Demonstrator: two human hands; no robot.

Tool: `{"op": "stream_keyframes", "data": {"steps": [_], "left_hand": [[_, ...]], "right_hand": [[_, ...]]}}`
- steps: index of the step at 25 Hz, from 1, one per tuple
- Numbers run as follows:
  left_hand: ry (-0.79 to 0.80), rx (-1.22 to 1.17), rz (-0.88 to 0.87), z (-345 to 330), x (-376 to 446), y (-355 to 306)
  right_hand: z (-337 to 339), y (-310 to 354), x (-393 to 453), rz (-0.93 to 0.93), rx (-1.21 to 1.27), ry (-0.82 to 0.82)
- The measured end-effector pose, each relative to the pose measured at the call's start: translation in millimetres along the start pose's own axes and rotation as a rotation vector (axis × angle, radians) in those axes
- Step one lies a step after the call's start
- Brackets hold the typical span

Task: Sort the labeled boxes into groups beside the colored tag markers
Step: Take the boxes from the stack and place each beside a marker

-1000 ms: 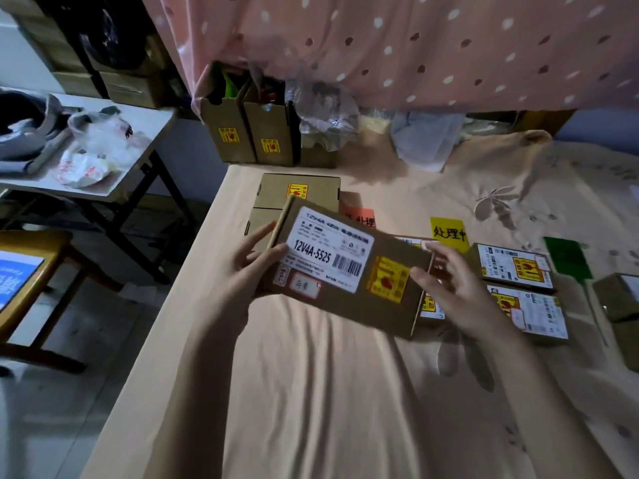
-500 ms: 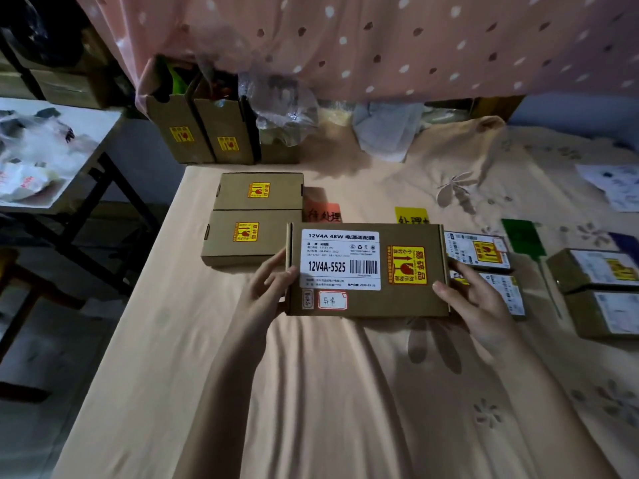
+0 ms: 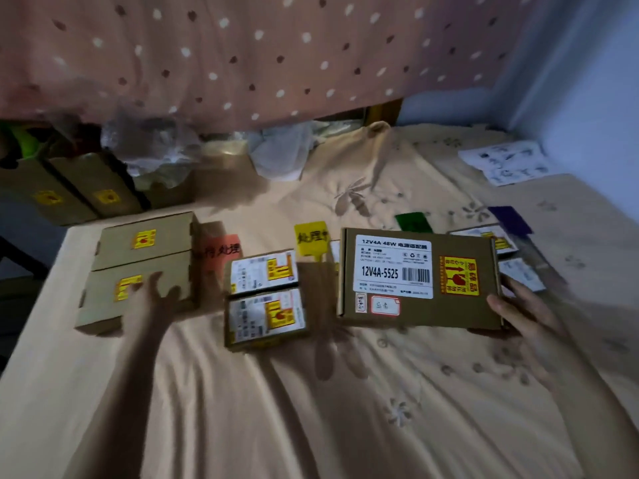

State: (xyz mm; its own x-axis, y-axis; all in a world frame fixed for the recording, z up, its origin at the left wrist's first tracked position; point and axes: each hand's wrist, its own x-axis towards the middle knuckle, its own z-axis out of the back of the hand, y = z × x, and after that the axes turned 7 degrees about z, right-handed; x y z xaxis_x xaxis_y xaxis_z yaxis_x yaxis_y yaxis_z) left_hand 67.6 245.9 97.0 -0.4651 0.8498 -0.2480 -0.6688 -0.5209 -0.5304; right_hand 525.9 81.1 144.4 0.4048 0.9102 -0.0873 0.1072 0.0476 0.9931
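Open cloth near us, a crowded row of boxes and tags farther back.

We see the bedsheet bare across the near half. Farther off, the stacked brown boxes at left, two labeled boxes in the middle and the held box at right form a row, with narrow gaps at the red tag and yellow tag. Behind it, bare sheet runs to a low-hanging dotted curtain.

Brown cardboard box, white "12V4A-5525" label and yellow-red fragile sticker facing up, held at its right end just right of yellow tag. Two small labeled boxes just left-front of that tag; orange tag further left beside two plain boxes; green tag right.
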Motion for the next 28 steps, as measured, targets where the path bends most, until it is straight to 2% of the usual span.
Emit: {"op": "stream_keyframes", "data": {"steps": [2,4,6,7,9,11,15,18,23,26,28], "left_hand": [[-0.088,-0.016,0.017,-20.8,-2.0,-10.8],[-0.043,-0.131,-0.113,-70.6,-36.2,-55.6],[0.126,-0.294,-0.197,-101.8,-92.3,-88.7],[0.255,-0.373,-0.270,-129.1,-137.1,-126.9],[0.433,-0.412,-0.424,-168.5,-217.1,-197.6],[0.570,-0.454,-0.460,-213.8,-269.9,-255.1],[0.647,-0.509,-0.386,-285.4,-300.1,-320.1],[0.634,-0.439,-0.351,-320.7,-311.3,-353.3],[0.676,-0.334,-0.375,-379.1,-342.2,-426.0],[0.762,-0.313,-0.284,-424.6,-356.4,-454.3],[0.719,-0.297,-0.181,-457.1,-355.3,-465.8]], "right_hand": [[44.1,3.6,8.6,-0.002,-0.007,-0.073],[107.2,13.9,15.6,0.008,-0.006,-0.093],[123.6,12.5,27.4,-0.011,-0.030,-0.078],[153.0,15.1,34.0,-0.016,-0.037,-0.127],[200.2,12.2,50.3,-0.032,-0.053,-0.129],[243.2,10.9,69.3,-0.056,-0.054,-0.150],[305.0,7.4,109.0,-0.066,-0.082,-0.140],[334.9,-0.7,141.4,-0.086,-0.085,-0.149],[394.0,-10.2,218.2,0.056,-0.490,-0.330],[417.5,-10.0,261.3,0.094,-0.629,-0.358],[429.2,-15.6,284.7,0.091,-0.683,-0.343]]}}
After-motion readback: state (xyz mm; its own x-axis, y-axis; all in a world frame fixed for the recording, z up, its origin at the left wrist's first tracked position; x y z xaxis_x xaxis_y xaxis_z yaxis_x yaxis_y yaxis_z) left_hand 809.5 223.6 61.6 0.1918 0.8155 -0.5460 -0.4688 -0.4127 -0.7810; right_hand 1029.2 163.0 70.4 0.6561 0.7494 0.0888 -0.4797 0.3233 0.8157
